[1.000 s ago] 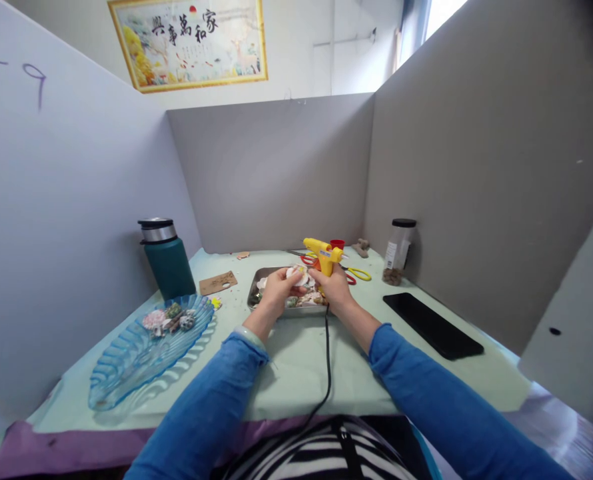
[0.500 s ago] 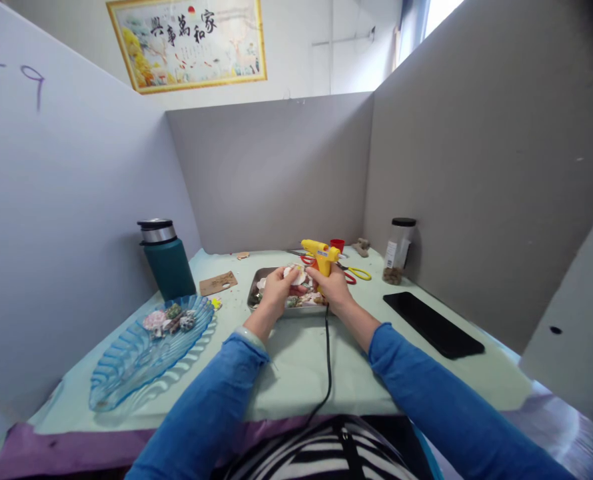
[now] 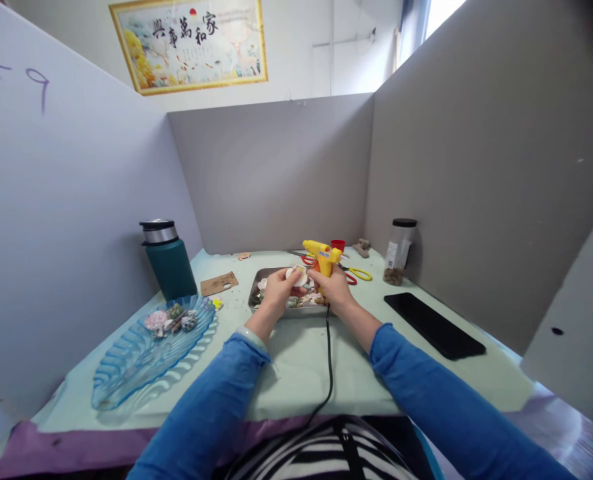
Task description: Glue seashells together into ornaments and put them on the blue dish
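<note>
The 2 hands work near each other above a metal tray (image 3: 289, 312): the left hand (image 3: 276, 292) is pinched on a white piece (image 3: 295, 275), the right hand (image 3: 334, 288) closed around the handle of a yellow glue gun (image 3: 321, 251). The gun's barrel lies nearly level crosswise, its longer end pointing left and tilted slightly up, handle downward. A black cord (image 3: 330, 360) runs nearward over the tabletop (image 3: 366, 373), between a blue dish (image 3: 121, 367) at left and a flat black object (image 3: 434, 325) at right.
</note>
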A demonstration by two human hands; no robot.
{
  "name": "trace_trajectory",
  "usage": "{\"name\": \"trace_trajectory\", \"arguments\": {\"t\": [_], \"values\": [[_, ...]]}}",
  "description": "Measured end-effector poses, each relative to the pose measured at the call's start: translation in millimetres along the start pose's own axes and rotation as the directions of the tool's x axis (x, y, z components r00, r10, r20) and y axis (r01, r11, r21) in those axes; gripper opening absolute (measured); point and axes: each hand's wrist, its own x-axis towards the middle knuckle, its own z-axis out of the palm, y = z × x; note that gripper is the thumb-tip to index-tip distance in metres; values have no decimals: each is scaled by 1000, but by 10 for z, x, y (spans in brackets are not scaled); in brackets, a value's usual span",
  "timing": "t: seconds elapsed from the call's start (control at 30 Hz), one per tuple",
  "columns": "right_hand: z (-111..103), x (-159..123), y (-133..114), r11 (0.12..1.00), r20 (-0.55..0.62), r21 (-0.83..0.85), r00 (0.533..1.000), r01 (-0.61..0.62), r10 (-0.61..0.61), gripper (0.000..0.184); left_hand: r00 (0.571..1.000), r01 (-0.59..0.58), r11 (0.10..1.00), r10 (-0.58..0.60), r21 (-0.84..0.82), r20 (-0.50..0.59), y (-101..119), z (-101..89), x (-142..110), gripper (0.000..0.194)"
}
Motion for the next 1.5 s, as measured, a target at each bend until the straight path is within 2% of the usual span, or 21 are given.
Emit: {"name": "trace_trajectory", "arguments": {"t": [0.7,0.93,1.07,1.17,1.27,1.5], "values": [[-3,-17,-24,1000,-11,-3,1000,26,-26,27,1000,17,1000,-18,-7,-9,0,-13,6,40],[5,-3,-22,1000,-6,12,1000,-7,7,31,999,-20,1000,20,8,-42,-14,-2,13,36],[-9,7,-51,992,61,111,997,-52,46,36,996,-25,998,21,-55,-86,6,-74,52,35],[-29,-3,-76,983,196,165,979,-86,53,38,992,-19,996,9,-82,-128,22,-162,103,28],[-48,-26,-100,982,301,126,949,-138,95,37,986,0,992,-21,-127,-165,22,-232,147,20],[-87,-32,-100,989,315,-24,937,-148,148,37,980,13,987,-44,-159,-193,9,-262,168,17]]}}
